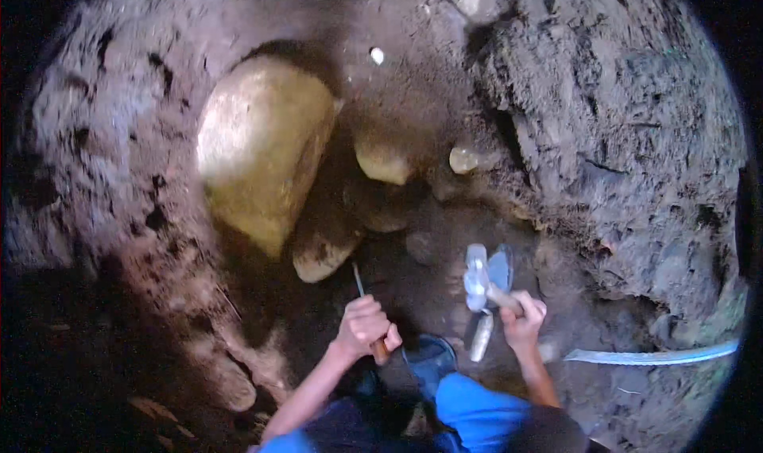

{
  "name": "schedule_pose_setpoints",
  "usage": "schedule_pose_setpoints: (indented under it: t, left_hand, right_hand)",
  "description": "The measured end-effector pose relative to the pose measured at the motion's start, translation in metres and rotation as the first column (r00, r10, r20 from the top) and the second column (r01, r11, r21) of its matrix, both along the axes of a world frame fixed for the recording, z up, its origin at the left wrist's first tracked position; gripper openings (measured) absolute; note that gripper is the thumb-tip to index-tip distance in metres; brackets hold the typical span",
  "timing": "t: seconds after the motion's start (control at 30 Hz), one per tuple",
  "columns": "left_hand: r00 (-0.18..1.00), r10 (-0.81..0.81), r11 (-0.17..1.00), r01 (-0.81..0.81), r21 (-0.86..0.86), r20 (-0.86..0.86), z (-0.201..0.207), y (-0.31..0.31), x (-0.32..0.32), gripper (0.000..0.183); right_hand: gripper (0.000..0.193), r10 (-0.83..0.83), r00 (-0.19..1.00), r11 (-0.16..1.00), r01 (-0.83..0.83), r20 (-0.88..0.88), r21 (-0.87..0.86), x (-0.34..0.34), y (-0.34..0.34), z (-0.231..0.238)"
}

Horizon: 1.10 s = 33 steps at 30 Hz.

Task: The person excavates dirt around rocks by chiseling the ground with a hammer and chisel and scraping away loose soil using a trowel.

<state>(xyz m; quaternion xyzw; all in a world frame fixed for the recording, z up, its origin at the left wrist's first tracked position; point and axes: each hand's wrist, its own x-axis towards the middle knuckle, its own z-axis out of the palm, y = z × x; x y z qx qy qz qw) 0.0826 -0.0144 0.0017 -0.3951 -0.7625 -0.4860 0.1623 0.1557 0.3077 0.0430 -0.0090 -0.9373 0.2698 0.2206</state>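
My left hand (365,327) is closed around a thin metal-shafted tool (358,282) with an orange-brown handle. Its shaft points up toward a pale stone (324,254) half set in the soil; whether the tip touches it I cannot tell. In my right hand (524,319) is a hammer (478,279), gripped by its light handle, with the metal head raised to the left of my fingers. Partly behind the hammer lies a trowel, its blade (501,269) bluish grey and its handle (481,339) pale.
A large yellowish boulder (266,139) stands out from the dirt at upper left. Smaller stones (383,165) (463,160) sit to its right. Rough earth walls (612,127) rise on both sides. A pale blue strip (652,356) lies at right, and my boot (430,362) is below.
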Motion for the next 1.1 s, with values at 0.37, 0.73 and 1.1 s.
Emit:
schedule_pose_setpoints:
  t: [0.37,0.73,1.1]
  left_hand:
    - [0.998,-0.019,0.999,0.016,-0.051,-0.064,0.023,-0.002,-0.077,0.036]
    - [0.982,0.185,0.929,-0.187,-0.319,-0.038,-0.006,0.013,-0.089,0.026]
    - [0.932,0.352,0.759,-0.231,-0.608,0.086,-0.008,-0.045,-0.045,0.021]
  right_hand:
    - [0.045,-0.16,0.951,0.973,0.197,0.263,-0.119,-0.009,-0.046,0.008]
    - [0.057,-0.48,0.848,0.827,0.352,0.225,0.439,-0.015,-0.026,-0.006]
    - [0.057,0.066,0.935,0.994,-0.032,0.348,-0.102,-0.149,-0.124,-0.061]
